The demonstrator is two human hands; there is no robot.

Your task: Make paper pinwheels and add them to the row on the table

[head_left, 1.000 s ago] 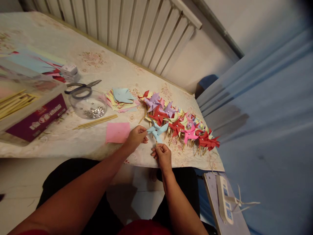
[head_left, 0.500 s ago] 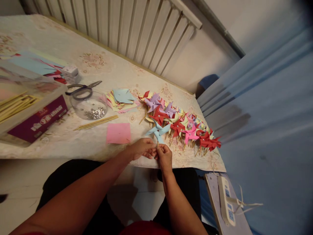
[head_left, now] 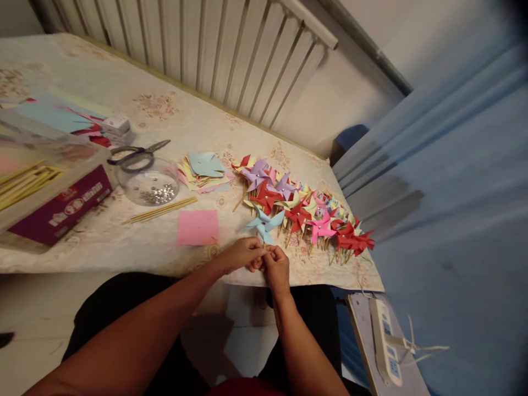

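A light blue paper pinwheel [head_left: 264,224] stands out in front of my hands at the table's front edge, its blades spread. My left hand [head_left: 244,254] and my right hand [head_left: 278,268] meet just below it, fingers pinched together around its thin wooden stick. Most of the stick is hidden by the fingers. Left of them lies a pink paper square [head_left: 198,227] with small slits. Right beside the blue pinwheel is a crowd of finished pinwheels [head_left: 299,215] in red, pink, purple and pale yellow.
Wooden sticks [head_left: 160,210] lie near a clear round dish [head_left: 142,193] of shiny metal pins. Behind are scissors [head_left: 140,152] and a stack of cut papers [head_left: 205,168]. A plastic box [head_left: 61,206] stands at left, a power strip [head_left: 385,344] at lower right.
My left hand's fingers have closed in against the right hand at the stick. The blue pinwheel has shifted very slightly left; the camera view has moved a little.
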